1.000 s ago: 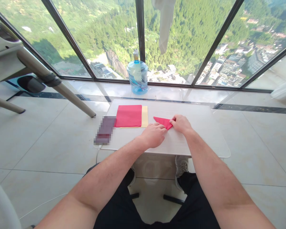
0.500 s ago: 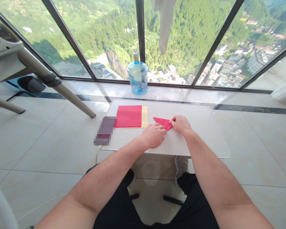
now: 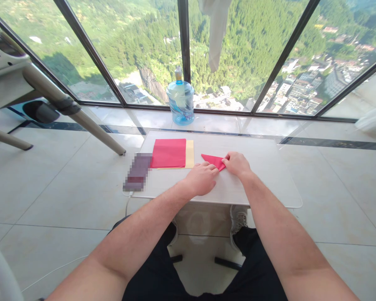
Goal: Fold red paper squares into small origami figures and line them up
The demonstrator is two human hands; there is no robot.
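A small folded red paper (image 3: 213, 160) lies on the white table (image 3: 263, 167), shaped like a triangle with its point to the left. My left hand (image 3: 202, 179) rests curled on the paper's near edge, fingers pressed together. At the paper's right end, my right hand (image 3: 237, 163) pinches it with closed fingers. Part of the paper is hidden under both hands.
A red sheet (image 3: 169, 152) lies on a pale yellow sheet (image 3: 190, 153) at the table's left. A blurred dark object (image 3: 137, 171) sits at the left edge. A blue water jug (image 3: 181, 100) stands by the window. Slanted furniture legs (image 3: 72, 110) stand to the left.
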